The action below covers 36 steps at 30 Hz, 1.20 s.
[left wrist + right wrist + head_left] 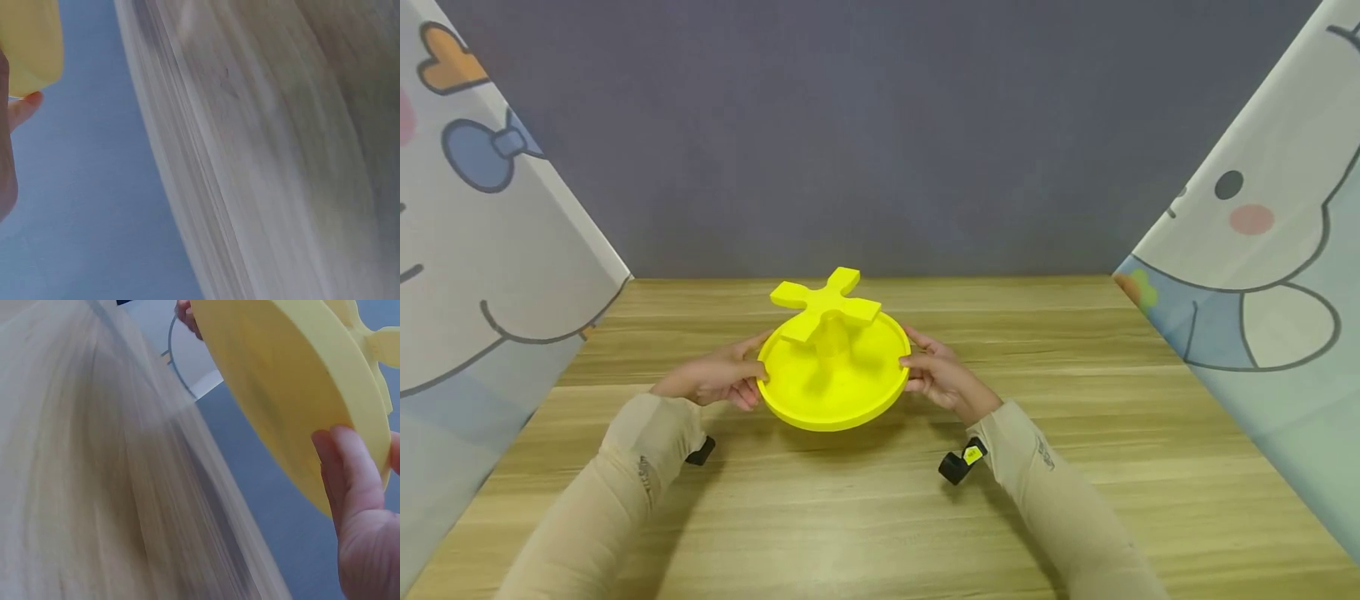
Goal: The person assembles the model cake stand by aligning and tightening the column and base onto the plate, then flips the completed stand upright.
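Note:
Between both hands a round yellow tray [790, 387] is held off the table, its near side tipped down. From its middle rises a short post topped by a yellow cross-shaped piece [827, 306] with four flared arms. The left hand [718, 372] grips the tray's left rim, thumb on top and fingers beneath. On the opposite rim the right hand [942, 372] pinches in the same manner. The right wrist view shows the tray's smooth underside [275, 394] with fingers [356, 462] pressed against it. Only a corner of the tray [34, 50] appears in the left wrist view.
Below lies a wood-grain table [850, 533]. A dark grey panel [880, 133] stands along its back edge. Cartoon-printed panels [512, 275] flank the table on both sides. Black straps with small devices [955, 467] hang at the wrists.

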{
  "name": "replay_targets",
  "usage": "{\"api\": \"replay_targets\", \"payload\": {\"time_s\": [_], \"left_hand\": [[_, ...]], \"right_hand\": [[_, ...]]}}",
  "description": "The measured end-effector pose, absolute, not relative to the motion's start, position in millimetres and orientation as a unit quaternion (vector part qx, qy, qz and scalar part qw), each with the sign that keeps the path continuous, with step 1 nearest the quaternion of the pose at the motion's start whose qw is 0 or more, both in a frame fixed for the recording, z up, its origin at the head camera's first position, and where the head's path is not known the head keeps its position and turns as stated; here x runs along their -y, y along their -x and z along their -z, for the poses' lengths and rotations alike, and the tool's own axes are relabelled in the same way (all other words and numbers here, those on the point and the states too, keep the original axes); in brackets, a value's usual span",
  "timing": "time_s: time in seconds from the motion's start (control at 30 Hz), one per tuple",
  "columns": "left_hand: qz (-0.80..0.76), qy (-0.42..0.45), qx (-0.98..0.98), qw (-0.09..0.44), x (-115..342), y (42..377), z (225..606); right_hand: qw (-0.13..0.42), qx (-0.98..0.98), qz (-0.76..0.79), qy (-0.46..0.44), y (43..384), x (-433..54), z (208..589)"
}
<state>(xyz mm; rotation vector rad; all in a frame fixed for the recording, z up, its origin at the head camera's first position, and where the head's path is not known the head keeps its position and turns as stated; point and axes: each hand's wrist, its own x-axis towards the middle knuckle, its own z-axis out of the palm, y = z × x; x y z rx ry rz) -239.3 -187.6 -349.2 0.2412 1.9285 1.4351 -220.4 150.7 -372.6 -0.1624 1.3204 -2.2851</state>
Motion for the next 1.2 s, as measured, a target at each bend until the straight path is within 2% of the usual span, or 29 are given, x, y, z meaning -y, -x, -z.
{"api": "replay_targets", "payload": {"time_s": [0.17, 0.4, 0.53, 0.83, 0.93, 1.03, 1.13, 1.2], "left_hand": [[-0.551, -0.127, -0.755, 0.332, 186, 236, 348], [-0.718, -0.102, -0.609, 0.320, 183, 230, 352], [-0.761, -0.096, -0.564, 0.306, 177, 225, 352], [-0.816, -0.060, -0.509, 0.267, 173, 221, 348], [-0.822, -0.064, -0.500, 0.264, 174, 221, 348], [-0.826, -0.070, -0.498, 0.256, 175, 222, 348], [-0.831, -0.068, -0.494, 0.247, 176, 222, 347], [-0.838, -0.072, -0.483, 0.242, 178, 222, 346]], "right_hand": [[0.223, -0.477, 0.846, 0.086, 217, -154, 375], [0.227, -0.460, 0.855, 0.081, 214, -155, 376], [0.218, -0.464, 0.854, 0.083, 214, -157, 374], [0.195, -0.556, 0.789, 0.174, 219, -166, 373], [0.150, -0.639, 0.736, 0.166, 221, -164, 373], [0.081, -0.733, 0.660, 0.141, 219, -159, 370], [-0.020, -0.805, 0.571, 0.159, 215, -154, 366], [-0.102, -0.827, 0.514, 0.204, 214, -151, 364]]}}
